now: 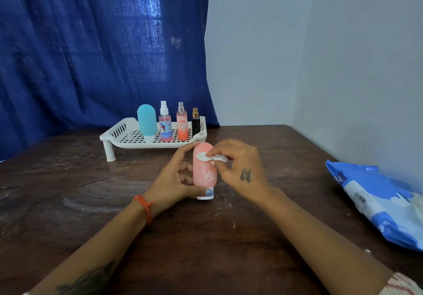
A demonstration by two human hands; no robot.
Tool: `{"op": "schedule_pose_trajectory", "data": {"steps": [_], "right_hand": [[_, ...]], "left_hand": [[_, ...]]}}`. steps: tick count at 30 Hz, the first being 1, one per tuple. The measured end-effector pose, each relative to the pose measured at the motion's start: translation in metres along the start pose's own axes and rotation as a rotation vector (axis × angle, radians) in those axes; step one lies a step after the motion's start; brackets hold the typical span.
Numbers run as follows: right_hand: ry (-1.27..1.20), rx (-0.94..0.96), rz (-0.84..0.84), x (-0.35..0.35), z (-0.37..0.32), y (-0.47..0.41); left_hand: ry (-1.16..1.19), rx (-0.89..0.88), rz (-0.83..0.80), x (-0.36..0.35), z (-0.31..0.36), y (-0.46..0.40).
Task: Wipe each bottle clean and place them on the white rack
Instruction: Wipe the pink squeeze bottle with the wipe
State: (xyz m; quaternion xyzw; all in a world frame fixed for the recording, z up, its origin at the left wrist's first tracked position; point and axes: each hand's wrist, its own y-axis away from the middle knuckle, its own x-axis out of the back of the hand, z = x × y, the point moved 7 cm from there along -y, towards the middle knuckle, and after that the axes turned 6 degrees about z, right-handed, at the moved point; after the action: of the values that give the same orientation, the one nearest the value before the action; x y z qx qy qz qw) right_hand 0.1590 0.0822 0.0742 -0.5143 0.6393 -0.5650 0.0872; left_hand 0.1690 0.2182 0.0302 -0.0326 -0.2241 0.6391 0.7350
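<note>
A pink squeeze bottle (203,171) stands cap-down on the brown table, just in front of the white rack (119,135). My left hand (170,180) grips it from the left, thumb across its white cap. My right hand (238,169) pinches a small white wipe (211,157) and presses it against the bottle's upper part. On the rack stand a teal bottle (147,122), a pink spray bottle (165,123), an orange spray bottle (182,123) and a small black bottle (195,123).
A blue and white wipes pack (375,201) lies at the table's right edge near the grey wall. A blue curtain (96,50) hangs behind the rack. The dark wooden table (68,191) stretches to the left of my arms.
</note>
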Motion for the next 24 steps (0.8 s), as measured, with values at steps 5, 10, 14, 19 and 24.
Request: {"op": "schedule_pose_trajectory", "data": {"steps": [5,10,14,19,24], "right_hand": [[0.009,-0.045,-0.109,-0.002,-0.001,0.000],[-0.116,-0.204,-0.042,0.005,0.010,-0.003],[-0.069,-0.226,-0.001,0.008,0.015,-0.003],[-0.036,-0.237,-0.194,-0.005,0.013,0.002],[-0.039,-0.289,-0.313,-0.010,0.014,0.005]], "left_hand": [[-0.009,0.016,-0.025,-0.001,0.000,0.000],[-0.017,0.019,-0.048,-0.002,-0.003,0.000],[-0.015,0.033,-0.071,-0.002,-0.004,0.001],[0.002,0.053,-0.073,-0.002,-0.004,0.001],[0.005,0.059,-0.056,-0.001,-0.004,0.001]]}}
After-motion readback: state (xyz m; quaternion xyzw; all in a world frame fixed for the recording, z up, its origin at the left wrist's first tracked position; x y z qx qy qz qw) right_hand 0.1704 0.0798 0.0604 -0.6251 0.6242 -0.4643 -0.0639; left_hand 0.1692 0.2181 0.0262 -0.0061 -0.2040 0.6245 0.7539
